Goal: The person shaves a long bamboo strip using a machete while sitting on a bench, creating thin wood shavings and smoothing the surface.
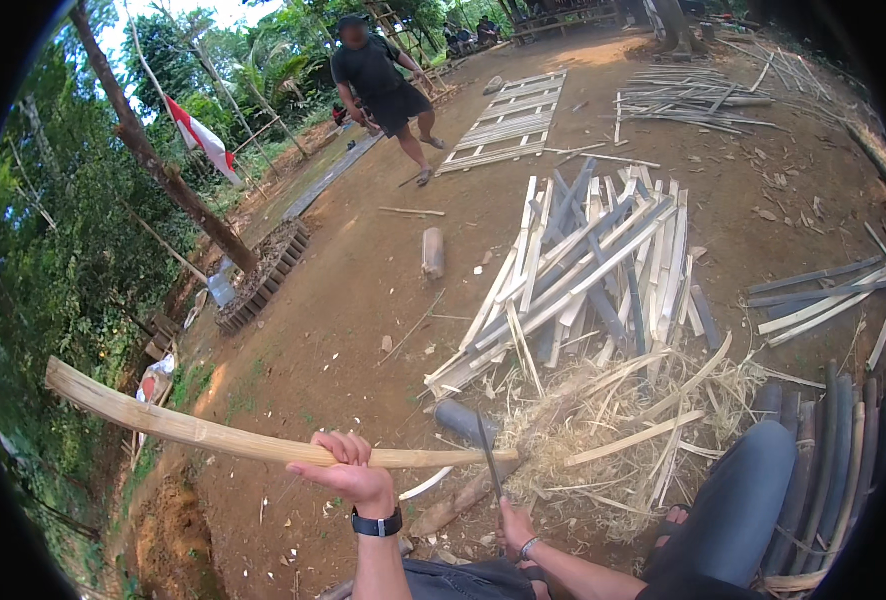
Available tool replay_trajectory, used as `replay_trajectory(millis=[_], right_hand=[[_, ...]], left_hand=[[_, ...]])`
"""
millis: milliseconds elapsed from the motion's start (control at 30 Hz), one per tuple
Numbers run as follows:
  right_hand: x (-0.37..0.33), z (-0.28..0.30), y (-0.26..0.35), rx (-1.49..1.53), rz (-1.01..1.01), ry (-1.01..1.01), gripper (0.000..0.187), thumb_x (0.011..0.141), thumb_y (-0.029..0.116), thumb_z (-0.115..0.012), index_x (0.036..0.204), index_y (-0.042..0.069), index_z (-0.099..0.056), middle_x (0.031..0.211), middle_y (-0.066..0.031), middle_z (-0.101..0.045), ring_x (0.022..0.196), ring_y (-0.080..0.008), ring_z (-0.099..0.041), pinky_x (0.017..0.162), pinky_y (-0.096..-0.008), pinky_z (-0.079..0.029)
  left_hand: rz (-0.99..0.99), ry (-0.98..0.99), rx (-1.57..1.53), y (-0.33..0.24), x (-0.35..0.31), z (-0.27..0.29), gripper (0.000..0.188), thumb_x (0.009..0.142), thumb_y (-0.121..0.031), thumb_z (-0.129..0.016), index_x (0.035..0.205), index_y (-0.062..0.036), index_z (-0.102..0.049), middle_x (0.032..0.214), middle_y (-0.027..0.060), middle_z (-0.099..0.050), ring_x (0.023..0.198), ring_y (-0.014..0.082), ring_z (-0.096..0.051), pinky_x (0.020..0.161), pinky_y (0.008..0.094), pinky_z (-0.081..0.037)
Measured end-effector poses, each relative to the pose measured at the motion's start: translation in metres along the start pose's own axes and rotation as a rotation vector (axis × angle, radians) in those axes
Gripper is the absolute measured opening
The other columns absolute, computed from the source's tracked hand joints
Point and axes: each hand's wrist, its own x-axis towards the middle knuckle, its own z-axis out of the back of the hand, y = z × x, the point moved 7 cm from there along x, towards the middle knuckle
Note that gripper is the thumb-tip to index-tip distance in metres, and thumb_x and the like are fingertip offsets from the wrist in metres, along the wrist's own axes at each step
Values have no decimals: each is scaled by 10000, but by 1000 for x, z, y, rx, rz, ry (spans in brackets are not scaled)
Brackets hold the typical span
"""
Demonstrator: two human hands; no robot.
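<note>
Left grip [351, 478] clasped round bamboo slat [193, 430]; right grip [516, 528] closed on knife [491, 462]. Best: shallow strokes along the grain, edge angled clear of left grip.

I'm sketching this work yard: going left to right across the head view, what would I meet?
Red-and-white flag → left hand → short log → knife → right hand → dark bamboo poles.

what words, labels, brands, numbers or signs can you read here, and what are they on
None can be read.
Long pale bamboo strip, dark long-bladed knife: no lettering visible.
Black wrist strap: none visible.
Red-and-white cloth flag: none visible.
Crumpled white bag-like item: any print too blurred.
</note>
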Motion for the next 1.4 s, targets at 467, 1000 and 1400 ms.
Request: replay_trajectory(millis=[467,1000,1400], right_hand=[[26,34,-31,-150,-12,-87,600,923,570,-392,610,64,-466,453,-33,-415,358,-144,-422,344,-301,-345],[13,27,-4,-91,2,-28,641,908,606,-398,601,49,-478,470,-29,-439,372,-134,-428,357,-292,-337],[17,22,7,-416,381,29,675,932,576,-354,526,45,-452,434,-21,-423,357,-141,-425,356,-301,-333]], left_hand=[[34,63,-29,5,0,-7,633,888,-714,-202,626,-141,-264,507,-44,-204,439,76,-172,420,232,-152],[96,20,-74,15,10,5,639,878,-729,-207,626,-144,-254,519,-44,-197,442,77,-166,414,238,-134],[90,61,-35,26,26,15,677,847,-768,-186,590,-144,-246,481,-38,-193,422,89,-149,406,252,-117]])
